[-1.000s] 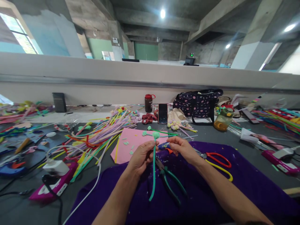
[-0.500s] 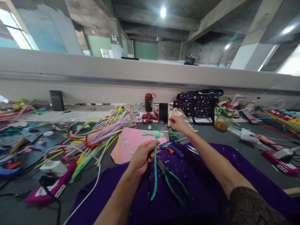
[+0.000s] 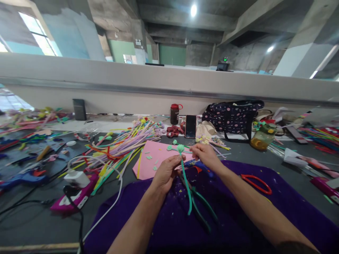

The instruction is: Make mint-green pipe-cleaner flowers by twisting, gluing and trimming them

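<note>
Left hand (image 3: 169, 173) pinches the green stem (image 3: 186, 187) just under its mint head (image 3: 180, 148), probably to leave that tip exposed, tail hanging over the purple cloth (image 3: 169, 225); right hand (image 3: 208, 157) curls close by, whether gripping anything cannot be told, forearms (image 3: 140, 215) converging from below.

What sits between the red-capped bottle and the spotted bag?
In the head view, an upright phone, with a dark red bundle to its left and crumpled beige material to its right.
</note>
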`<state>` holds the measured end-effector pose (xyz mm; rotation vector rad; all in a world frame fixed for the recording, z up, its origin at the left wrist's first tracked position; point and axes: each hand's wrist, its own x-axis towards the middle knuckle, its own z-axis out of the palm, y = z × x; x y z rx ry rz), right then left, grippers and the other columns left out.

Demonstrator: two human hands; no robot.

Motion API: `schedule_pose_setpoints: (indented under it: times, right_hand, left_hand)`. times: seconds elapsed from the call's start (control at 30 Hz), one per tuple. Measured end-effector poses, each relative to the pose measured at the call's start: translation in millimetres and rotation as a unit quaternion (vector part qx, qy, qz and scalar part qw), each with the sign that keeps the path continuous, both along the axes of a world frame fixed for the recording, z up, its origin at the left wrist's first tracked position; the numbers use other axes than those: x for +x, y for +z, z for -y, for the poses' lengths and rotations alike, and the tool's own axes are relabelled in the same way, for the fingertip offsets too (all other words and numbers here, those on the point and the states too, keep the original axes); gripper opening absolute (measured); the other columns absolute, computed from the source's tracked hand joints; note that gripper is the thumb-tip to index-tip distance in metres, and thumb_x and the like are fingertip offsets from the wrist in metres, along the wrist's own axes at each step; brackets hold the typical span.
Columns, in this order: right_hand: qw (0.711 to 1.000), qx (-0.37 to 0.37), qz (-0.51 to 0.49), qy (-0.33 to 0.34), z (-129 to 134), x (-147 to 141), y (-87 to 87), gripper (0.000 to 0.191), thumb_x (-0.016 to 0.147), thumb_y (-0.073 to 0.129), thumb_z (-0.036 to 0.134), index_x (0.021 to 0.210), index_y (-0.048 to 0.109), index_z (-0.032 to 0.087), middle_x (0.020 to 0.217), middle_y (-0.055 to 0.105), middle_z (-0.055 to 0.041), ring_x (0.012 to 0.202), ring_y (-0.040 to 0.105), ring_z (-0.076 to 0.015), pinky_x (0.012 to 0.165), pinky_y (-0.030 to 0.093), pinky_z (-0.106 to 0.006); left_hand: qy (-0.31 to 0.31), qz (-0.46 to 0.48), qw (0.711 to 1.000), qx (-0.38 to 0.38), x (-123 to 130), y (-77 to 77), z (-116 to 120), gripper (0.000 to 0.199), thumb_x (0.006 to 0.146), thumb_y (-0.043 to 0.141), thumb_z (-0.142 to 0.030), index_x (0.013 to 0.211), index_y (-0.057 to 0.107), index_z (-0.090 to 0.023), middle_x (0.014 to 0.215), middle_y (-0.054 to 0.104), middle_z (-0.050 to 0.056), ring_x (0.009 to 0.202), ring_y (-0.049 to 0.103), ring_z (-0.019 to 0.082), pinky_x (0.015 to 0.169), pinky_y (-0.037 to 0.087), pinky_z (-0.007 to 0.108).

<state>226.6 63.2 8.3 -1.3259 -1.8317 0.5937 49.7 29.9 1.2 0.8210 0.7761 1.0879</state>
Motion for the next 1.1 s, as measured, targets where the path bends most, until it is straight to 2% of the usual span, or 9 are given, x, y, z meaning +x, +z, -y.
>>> schedule_pose_setpoints:
  times: [0.13,0.23,0.3,0.4,0.6,0.83,0.9,0.97,1.1]
  right_hand:
    - [0.953,-0.183,-0.221,0.098,40,-25,-12.7,0.033,0.078,0.051,0.046,0.066,0.056,0.016,0.053,0.054,0.0024,0.043,0.046,-0.0091,0.040,0.031,-0.020]
    - [0.912,-0.218,-0.327,0.118,49,-34,-15.9,0.029,0.072,0.061,0.045,0.071,0.054,0.017,0.057,0.054,0.0047,0.042,0.041,-0.0060,0.041,0.029,-0.018]
    - [0.902,-0.221,-0.351,0.120,49,-35,-16.6,0.030,0.070,0.062,0.045,0.073,0.054,0.017,0.059,0.056,0.0039,0.044,0.042,-0.0060,0.042,0.028,-0.018]
    - [0.916,-0.191,-0.337,0.105,47,-30,-19.5,0.030,0.072,0.060,0.044,0.069,0.053,0.016,0.057,0.053,0.0041,0.045,0.041,-0.0064,0.044,0.028,-0.019]
    - [0.979,-0.026,-0.198,0.049,46,-22,-27.6,0.018,0.075,0.056,0.029,0.066,0.058,0.015,0.054,0.047,0.0049,0.050,0.040,-0.0075,0.049,0.031,-0.019]
    - [0.978,0.050,-0.200,0.017,50,-17,-16.9,0.016,0.075,0.056,0.026,0.064,0.059,0.015,0.057,0.052,0.0025,0.053,0.044,-0.0093,0.051,0.034,-0.020]
    - [0.963,0.008,-0.267,0.031,49,-13,-13.2,0.017,0.075,0.057,0.028,0.064,0.059,0.015,0.055,0.051,0.0033,0.048,0.043,-0.0082,0.048,0.033,-0.020]
    - [0.926,-0.080,-0.362,0.076,46,-9,-11.8,0.019,0.075,0.058,0.032,0.068,0.058,0.015,0.054,0.051,0.0043,0.043,0.041,-0.0064,0.043,0.031,-0.019]
    - [0.833,-0.203,-0.491,0.155,41,-6,-13.9,0.026,0.072,0.063,0.039,0.075,0.057,0.014,0.056,0.051,0.0042,0.038,0.042,-0.0043,0.035,0.027,-0.016]
  left_hand:
    - [-0.006,0.015,1.000,0.021,4,-5.4,1,0.027,0.066,0.068,-0.031,0.085,0.067,-0.012,0.081,0.063,0.006,0.071,0.057,0.014,0.059,0.045,0.022]
    - [-0.032,0.022,0.999,0.035,8,-10.9,2,0.025,0.069,0.066,-0.033,0.082,0.066,-0.012,0.071,0.061,0.004,0.059,0.054,0.012,0.056,0.044,0.024]
    - [-0.049,0.027,0.998,0.036,10,-13.0,3,0.025,0.070,0.065,-0.033,0.083,0.066,-0.012,0.067,0.059,0.003,0.054,0.050,0.010,0.053,0.042,0.024]
    - [-0.039,0.029,0.999,0.025,11,-13.9,1,0.027,0.069,0.065,-0.033,0.086,0.066,-0.012,0.074,0.062,0.005,0.061,0.053,0.012,0.057,0.042,0.024]
    - [-0.038,-0.041,0.998,-0.008,6,-14.1,-4,0.024,0.065,0.067,-0.036,0.074,0.066,-0.014,0.079,0.065,0.007,0.078,0.057,0.019,0.058,0.040,0.023]
    - [-0.078,-0.215,0.967,0.112,-1,-0.3,2,0.031,0.069,0.063,-0.039,0.085,0.068,-0.013,0.076,0.065,0.007,0.067,0.056,0.014,0.053,0.036,0.021]
    - [-0.109,-0.253,0.951,0.141,-1,1.6,4,0.030,0.067,0.064,-0.038,0.084,0.069,-0.013,0.071,0.065,0.005,0.061,0.054,0.013,0.051,0.035,0.021]
    - [-0.124,-0.273,0.943,0.144,-1,0.6,5,0.028,0.066,0.065,-0.038,0.075,0.068,-0.013,0.062,0.062,0.003,0.052,0.051,0.011,0.047,0.032,0.020]
    - [-0.066,-0.265,0.957,0.102,0,-3.9,1,0.038,0.068,0.059,-0.047,0.051,0.056,-0.014,0.043,0.050,-0.002,0.038,0.040,0.007,0.040,0.026,0.020]
